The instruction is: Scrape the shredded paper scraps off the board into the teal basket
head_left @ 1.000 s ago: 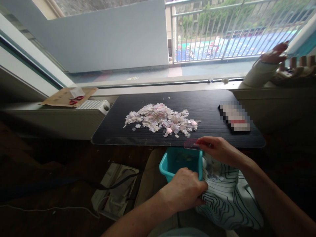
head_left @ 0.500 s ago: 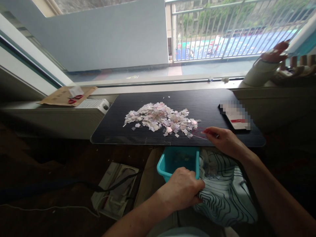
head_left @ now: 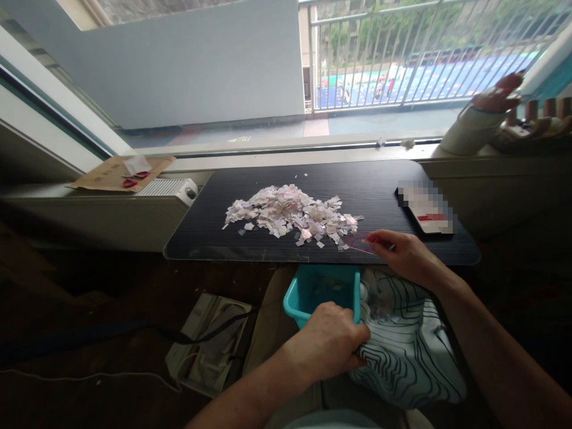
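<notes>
My left hand (head_left: 333,342) is closed on the near right rim of a turquoise plastic tub (head_left: 292,304), held just below the table's front edge. A few pale scraps show dimly inside the tub. Pinched in the fingers of my right hand (head_left: 395,250) is a thin clear piece of plastic with a pinkish tint (head_left: 358,242). Its far end reaches the right edge of a spread heap of small cut paper pieces (head_left: 290,208), white and pale pink, on the black table (head_left: 214,241).
A phone (head_left: 429,211) lies at the table's right. Beside the tub is a white cloth with black wavy lines (head_left: 411,351). Red-handled scissors (head_left: 134,179) rest on a brown envelope (head_left: 98,173) at left. A wooden hand model (head_left: 536,122) stands on the sill.
Both hands stay almost where they were. The clear plastic piece has shifted and tilted slightly at the heap's edge.
</notes>
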Demonstrator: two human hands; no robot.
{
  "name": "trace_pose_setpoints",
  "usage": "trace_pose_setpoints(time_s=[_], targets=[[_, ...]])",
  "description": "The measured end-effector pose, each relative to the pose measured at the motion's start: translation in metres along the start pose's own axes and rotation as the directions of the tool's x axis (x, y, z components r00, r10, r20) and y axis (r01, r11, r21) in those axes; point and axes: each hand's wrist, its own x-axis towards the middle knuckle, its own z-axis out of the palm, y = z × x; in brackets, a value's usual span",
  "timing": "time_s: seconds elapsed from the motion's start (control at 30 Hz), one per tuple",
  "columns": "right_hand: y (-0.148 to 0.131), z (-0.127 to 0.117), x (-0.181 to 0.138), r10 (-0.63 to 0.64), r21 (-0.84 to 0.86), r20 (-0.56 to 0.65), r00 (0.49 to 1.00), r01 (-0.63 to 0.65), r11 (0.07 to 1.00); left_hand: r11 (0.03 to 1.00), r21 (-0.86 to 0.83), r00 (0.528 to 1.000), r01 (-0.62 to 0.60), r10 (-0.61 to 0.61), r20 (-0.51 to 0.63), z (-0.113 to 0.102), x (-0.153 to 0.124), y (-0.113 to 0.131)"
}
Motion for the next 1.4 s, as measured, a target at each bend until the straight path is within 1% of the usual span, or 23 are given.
trace_pose_setpoints(time_s=[0.17,0.23,0.33,0.4,0.5,0.63,0.73,0.9,0.97,1.13,1.2,1.3,1.33,1.4], targets=[[0.003,-0.006,-0.001,0.015,-0.080,-0.060,0.998,-0.020,0.997,1.000,0.003,1.000,0.002,-0.002,0.010,-0.002,0.000,0.000],[0.003,-0.007,-0.001,0.024,-0.079,-0.071,0.997,-0.030,0.996,1.000,0.011,1.000,0.000,-0.001,0.011,-0.002,0.000,0.001],[0.002,-0.005,-0.002,0.040,-0.021,-0.016,0.999,-0.041,0.999,1.000,0.013,1.000,0.003,-0.003,0.000,-0.001,0.000,0.001],[0.001,-0.004,-0.003,0.058,-0.021,0.010,0.998,-0.058,0.998,1.000,0.009,1.000,0.005,-0.005,-0.007,0.000,0.000,0.001],[0.001,-0.008,-0.004,0.065,-0.090,-0.022,0.998,-0.067,0.994,1.000,0.009,1.000,0.009,-0.009,-0.007,0.000,0.000,0.000],[0.000,-0.011,-0.005,0.019,-0.151,-0.070,0.997,-0.030,0.988,1.000,0.009,1.000,0.010,-0.010,0.004,0.000,0.000,0.000],[-0.007,-0.007,-0.003,-0.003,-0.124,-0.071,0.997,-0.006,0.992,1.000,0.009,1.000,-0.004,0.004,0.013,-0.001,0.000,0.000],[-0.021,0.004,-0.001,-0.046,-0.060,0.027,0.999,0.047,0.997,1.000,0.013,1.000,-0.011,0.010,0.009,-0.002,0.000,0.000],[-0.021,0.006,0.000,-0.058,-0.036,0.037,0.998,0.059,0.998,1.000,0.014,1.000,-0.011,0.011,0.013,-0.002,0.000,0.000],[-0.015,0.008,0.003,-0.052,-0.069,-0.039,0.998,0.049,0.996,1.000,0.003,1.000,-0.015,0.015,0.005,-0.002,0.001,-0.001],[-0.015,0.009,0.002,-0.057,-0.045,-0.010,0.998,0.057,0.997,1.000,0.000,1.000,-0.018,0.018,-0.001,-0.002,0.001,-0.001],[-0.017,0.010,-0.001,-0.082,0.040,0.082,0.993,0.079,0.996,1.000,0.000,1.000,-0.016,0.016,-0.015,-0.002,0.002,-0.001],[-0.017,0.011,-0.002,-0.088,0.065,0.095,0.992,0.082,0.995,1.000,0.001,1.000,-0.015,0.015,-0.019,-0.001,0.002,-0.001],[-0.017,0.012,-0.001,-0.083,0.083,0.073,0.994,0.076,0.994,1.000,0.002,1.000,-0.015,0.015,-0.022,-0.001,0.002,-0.002]])
